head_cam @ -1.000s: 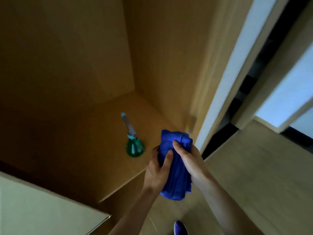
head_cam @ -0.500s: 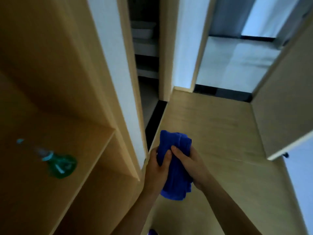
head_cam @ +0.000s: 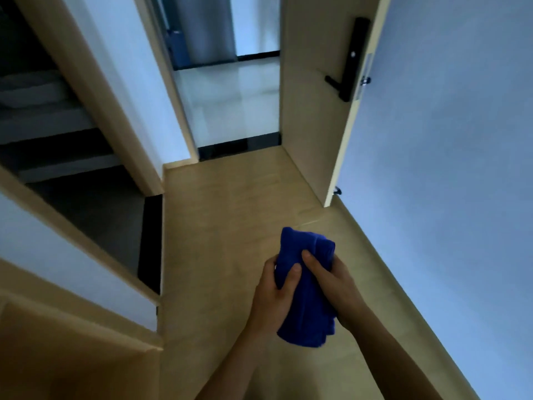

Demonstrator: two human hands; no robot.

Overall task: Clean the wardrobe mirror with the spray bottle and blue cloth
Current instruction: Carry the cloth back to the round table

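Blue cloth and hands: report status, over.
Left hand and right hand both grip the bunched blue cloth. Spray bottle not in view. Open door ahead on the right, apart from the hands.

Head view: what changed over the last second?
The camera swung right, away from the wardrobe shelf, so the spray bottle that stood there has left the frame; an open door with a black handle now shows. Unchanged: left hand and right hand both grip the bunched blue cloth.
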